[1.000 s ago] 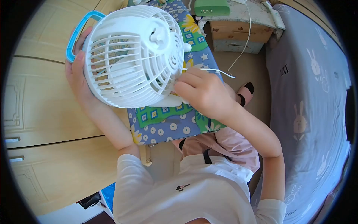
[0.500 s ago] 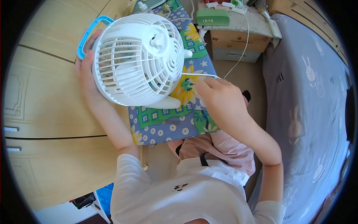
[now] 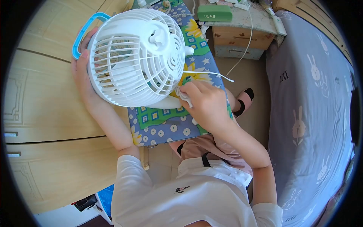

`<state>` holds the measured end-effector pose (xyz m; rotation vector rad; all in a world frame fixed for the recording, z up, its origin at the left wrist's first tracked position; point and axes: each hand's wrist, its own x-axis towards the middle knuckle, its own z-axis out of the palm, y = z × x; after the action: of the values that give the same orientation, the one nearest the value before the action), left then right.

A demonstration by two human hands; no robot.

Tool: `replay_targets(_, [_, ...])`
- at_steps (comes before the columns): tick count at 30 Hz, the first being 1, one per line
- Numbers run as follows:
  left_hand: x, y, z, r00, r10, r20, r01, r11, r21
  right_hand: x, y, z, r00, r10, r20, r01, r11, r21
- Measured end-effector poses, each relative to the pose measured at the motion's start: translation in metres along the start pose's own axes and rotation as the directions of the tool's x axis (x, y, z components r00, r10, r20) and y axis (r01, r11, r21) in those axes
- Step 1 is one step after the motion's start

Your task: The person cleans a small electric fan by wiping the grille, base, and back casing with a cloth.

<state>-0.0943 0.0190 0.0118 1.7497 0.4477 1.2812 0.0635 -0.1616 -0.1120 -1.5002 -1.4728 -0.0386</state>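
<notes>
A white fan with a round slatted cage and a blue handle stands tilted on a patterned tablecloth. My left hand grips the cage's left rim just below the handle, thumb in front and fingers partly behind it. In my right hand is a crumpled white cloth, pinched beside the cage's lower right edge, close to the fan's white foot. A white cord runs from the fan to the right, above my right hand.
Pale wooden cabinets line the left side. Beyond the table, a green digital clock sits on a bedside cabinet with a hanging white cable. A bed with a grey-blue rabbit-print cover fills the right.
My right hand first drew away from the fan to the right, then came back to its lower edge, where the white cloth now shows. My left hand has kept its hold.
</notes>
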Motion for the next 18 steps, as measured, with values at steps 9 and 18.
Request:
replay_targets(9, [-0.011, 0.008, 0.01, 0.991, 0.098, 0.09, -0.071, 0.961, -0.268, 0.007, -0.012, 0.016, 0.966, -0.195, -0.173, 0.222, 0.962, 0.158])
replay_targets(18, [-0.005, -0.001, 0.004, 0.996, -0.045, -0.081, 0.041, 0.998, -0.045, 0.015, -0.02, 0.0, 0.98, -0.193, -0.039, 0.197, 0.963, 0.185])
